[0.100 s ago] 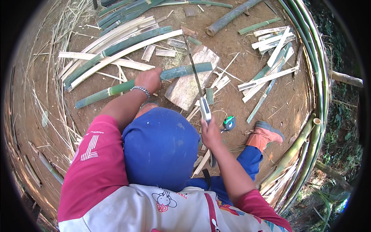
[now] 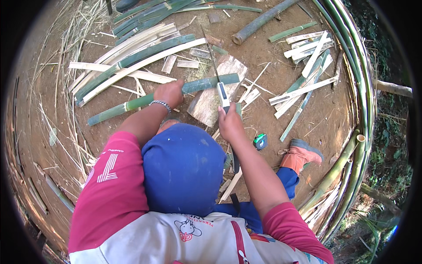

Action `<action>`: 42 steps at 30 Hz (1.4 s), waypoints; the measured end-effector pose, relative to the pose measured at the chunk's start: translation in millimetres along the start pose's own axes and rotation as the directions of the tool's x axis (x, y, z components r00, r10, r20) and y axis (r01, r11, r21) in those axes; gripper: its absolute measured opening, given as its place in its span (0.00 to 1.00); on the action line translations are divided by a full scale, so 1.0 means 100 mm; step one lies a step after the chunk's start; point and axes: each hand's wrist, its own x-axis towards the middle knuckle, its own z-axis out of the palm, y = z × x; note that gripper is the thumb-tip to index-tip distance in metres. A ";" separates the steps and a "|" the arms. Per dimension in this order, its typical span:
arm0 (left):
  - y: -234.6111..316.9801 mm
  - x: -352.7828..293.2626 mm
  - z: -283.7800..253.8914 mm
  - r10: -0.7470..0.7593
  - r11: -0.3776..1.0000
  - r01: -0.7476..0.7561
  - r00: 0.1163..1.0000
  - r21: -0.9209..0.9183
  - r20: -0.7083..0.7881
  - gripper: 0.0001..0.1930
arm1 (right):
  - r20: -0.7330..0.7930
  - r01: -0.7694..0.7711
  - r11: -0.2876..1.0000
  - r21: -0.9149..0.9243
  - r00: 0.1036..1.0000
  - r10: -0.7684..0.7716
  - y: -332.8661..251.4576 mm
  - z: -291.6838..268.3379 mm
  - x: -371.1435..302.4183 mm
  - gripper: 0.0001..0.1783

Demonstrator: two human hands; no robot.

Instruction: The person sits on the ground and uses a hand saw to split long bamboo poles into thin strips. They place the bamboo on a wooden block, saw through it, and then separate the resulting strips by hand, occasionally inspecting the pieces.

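A green bamboo pole (image 2: pixel 140 102) lies across a pale wooden block (image 2: pixel 203 109), its right end reaching just past the block. My left hand (image 2: pixel 169 93) is closed around the pole left of the block. In my right hand (image 2: pixel 230 123) is the dark handle of a hand saw (image 2: pixel 222 93), which has a white section near the blade. The long thin blade points away from me and crosses the pole close to its right end. How deep its teeth sit in the bamboo cannot be made out.
Split bamboo strips (image 2: pixel 132 66) are piled at the far left, and shorter pieces (image 2: pixel 310 46) lie at the far right. A thick bamboo pole (image 2: pixel 259 24) rests at the back. Beside my right forearm is a tape measure (image 2: pixel 260 141). Long bamboo poles (image 2: pixel 358 66) border the right side.
My right hand has pushed the saw forward and slightly left, so its white section is now close to the pole. The left hand still grips the pole in about the same place.
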 end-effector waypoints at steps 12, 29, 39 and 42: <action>-0.10 -0.11 0.02 0.001 1.000 -0.001 1.000 0.019 0.002 0.15 | 0.015 -0.001 1.000 0.020 1.000 0.001 0.24 0.12 -0.36 0.24; -0.04 -0.05 -0.03 0.010 1.000 -0.010 1.000 0.018 0.009 0.13 | -0.027 -0.011 0.999 -0.035 1.000 0.010 -0.20 -0.01 0.06 0.24; -0.09 -0.16 0.03 -0.007 1.000 0.007 1.000 0.007 0.013 0.13 | 0.102 -0.110 0.993 -0.051 0.988 0.115 0.69 0.13 -1.01 0.27; -0.05 -0.08 0.05 0.023 1.000 -0.023 1.000 0.014 0.002 0.13 | -0.003 -0.033 0.999 -0.002 0.999 0.033 0.01 0.06 -0.13 0.23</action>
